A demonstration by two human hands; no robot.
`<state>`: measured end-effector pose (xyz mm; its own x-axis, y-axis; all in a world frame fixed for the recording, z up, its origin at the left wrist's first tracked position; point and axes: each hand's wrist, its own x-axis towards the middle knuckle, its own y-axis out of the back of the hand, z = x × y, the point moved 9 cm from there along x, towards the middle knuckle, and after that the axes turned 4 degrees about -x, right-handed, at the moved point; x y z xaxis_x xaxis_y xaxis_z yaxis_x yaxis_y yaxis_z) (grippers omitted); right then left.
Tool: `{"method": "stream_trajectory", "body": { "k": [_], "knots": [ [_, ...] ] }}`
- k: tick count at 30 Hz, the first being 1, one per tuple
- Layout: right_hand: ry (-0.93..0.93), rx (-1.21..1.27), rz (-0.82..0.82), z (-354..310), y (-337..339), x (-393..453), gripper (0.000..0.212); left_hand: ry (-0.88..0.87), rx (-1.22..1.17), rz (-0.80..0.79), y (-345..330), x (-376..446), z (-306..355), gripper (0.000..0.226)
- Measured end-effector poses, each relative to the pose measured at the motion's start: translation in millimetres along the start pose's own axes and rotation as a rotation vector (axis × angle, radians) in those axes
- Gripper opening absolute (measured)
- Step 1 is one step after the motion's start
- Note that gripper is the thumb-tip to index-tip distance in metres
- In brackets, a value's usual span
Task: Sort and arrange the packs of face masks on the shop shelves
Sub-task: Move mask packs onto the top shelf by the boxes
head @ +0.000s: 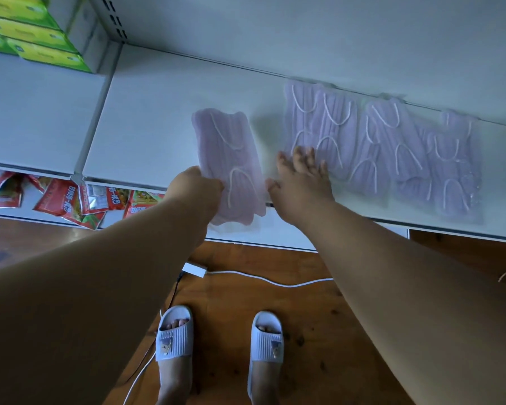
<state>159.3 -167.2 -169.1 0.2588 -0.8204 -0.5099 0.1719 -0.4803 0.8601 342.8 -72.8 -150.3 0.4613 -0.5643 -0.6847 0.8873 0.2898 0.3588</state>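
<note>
Nearest the camera: two feet in white slides (174,336) stood on a wood floor (304,331), w/ a white cable (275,280) and small adapter (194,269) lying just ahead of the toes.

Both bare forearms reached fwd & up to the white shelf (146,118). The left hand (195,188) gripped one pinkish-purple mask pack (230,159) by its lower left edge, fingers curled round it; the pack overhung the shelf's front lip, top half above the shelf surface. Just beside it, the right hand (301,182) lay flat w/ fingers spread and straight, holding nothing, fingertips touching the near end of the leftmost pack in the row of mask packs (383,150).

That row ran along the right part of the shelf, approx. five or six purple packs overlapping side by side, ear loops showing white; exact count couldn't be told.

Lower left, on a lower shelf: red snack packets (67,200) in a loose heap. Farthest, top left: stacked green boxes (27,30) beside the slotted shelf upright (116,21).
</note>
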Motion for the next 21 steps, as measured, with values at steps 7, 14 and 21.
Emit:
{"method": "stream_trajectory", "body": {
  "k": [7,14,21],
  "knots": [
    [0.139,0.609,0.482,-16,31,-42,0.048,0.022,0.011,0.027,3,-5,3,0.019],
    [0.448,0.706,0.41,-54,28,-81,0.04,0.078,-0.27,-0.083,-15,-12,5,0.054],
    [-0.102,0.202,0.149,36,9,-9,0.055,-0.02,-0.055,-0.013,-21,-8,6,0.005]
  ]
}}
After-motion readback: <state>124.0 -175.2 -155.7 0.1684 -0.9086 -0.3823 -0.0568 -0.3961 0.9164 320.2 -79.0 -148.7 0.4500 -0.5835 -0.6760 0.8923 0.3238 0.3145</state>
